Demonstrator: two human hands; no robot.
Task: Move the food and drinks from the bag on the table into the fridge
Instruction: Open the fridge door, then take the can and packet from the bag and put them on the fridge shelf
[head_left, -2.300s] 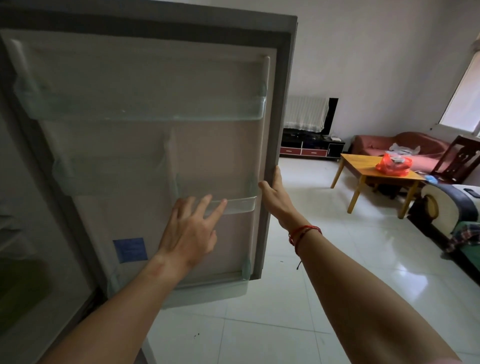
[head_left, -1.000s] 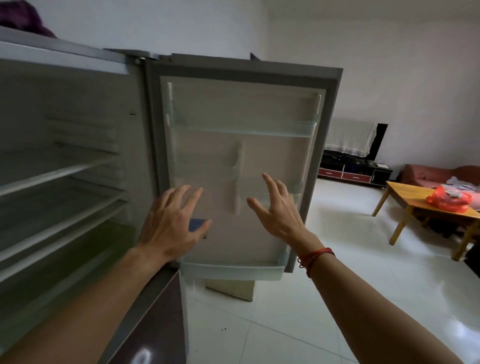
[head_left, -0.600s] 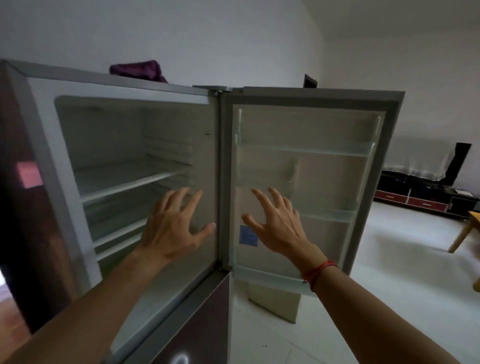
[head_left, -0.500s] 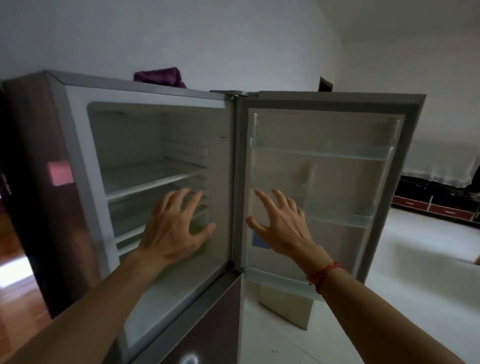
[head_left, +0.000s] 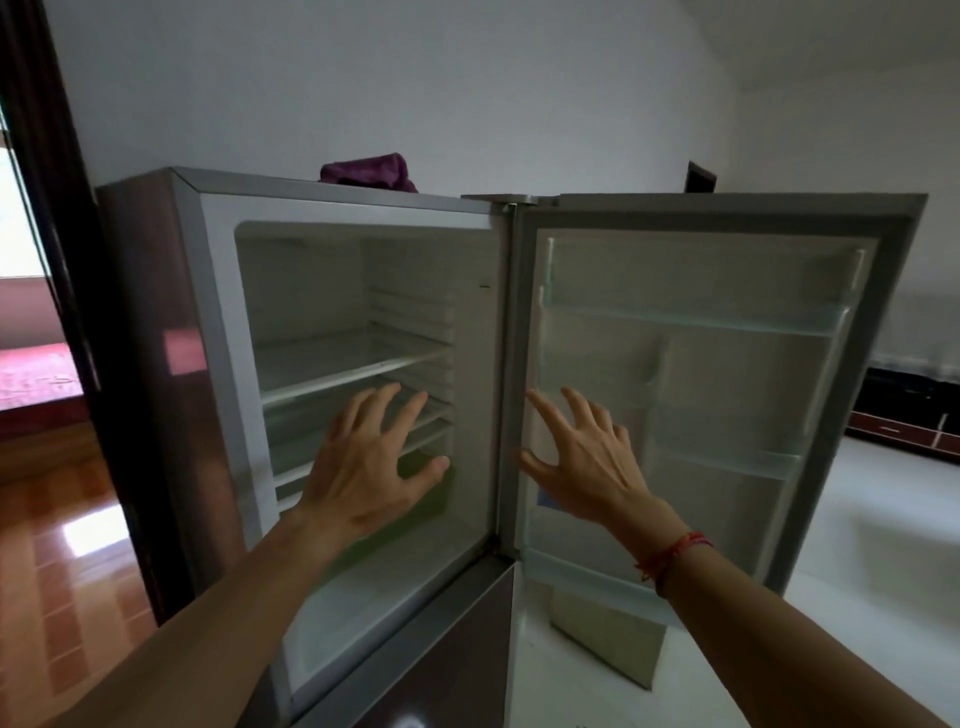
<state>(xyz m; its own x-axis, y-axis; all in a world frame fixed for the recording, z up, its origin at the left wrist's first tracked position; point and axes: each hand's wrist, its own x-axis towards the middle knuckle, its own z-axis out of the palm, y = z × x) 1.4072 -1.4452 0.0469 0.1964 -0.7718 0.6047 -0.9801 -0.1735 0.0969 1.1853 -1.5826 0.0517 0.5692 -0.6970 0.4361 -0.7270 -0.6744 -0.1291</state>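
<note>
Fingers (head_left: 387, 415) of left hand (head_left: 363, 473) spread straight, released, gripping nothing, raised in front of the open fridge (head_left: 218, 332) compartment, level with the lower shelves (head_left: 353, 364); touching anything or not, cannot tell. Far left: dark door frame (head_left: 67, 260), glossy wooden floor (head_left: 62, 545) beyond it. Next, fridge standing near, directly ahead, maroon side panel, upper compartment wide open, white liner inside. Purple cloth (head_left: 371, 171) bunched on fridge top, toward the far edge. Lower door (head_left: 441, 660) closed, maroon, under the left forearm. Right of the hinge: right hand (head_left: 587, 467), its fingers (head_left: 550, 415) likewise splayed and released, holding nothing, held before the inner face of the upper door (head_left: 727, 374), near its hinge side. Red string bracelet (head_left: 670, 556) on right wrist. Upper door open fully to the right, clear door bins (head_left: 691, 319) across its inner face. Beige box (head_left: 608, 639) on white tile floor (head_left: 883, 545) beneath that door. Far right: dark low cabinet (head_left: 909, 421) with red drawer fronts against the wall.
</note>
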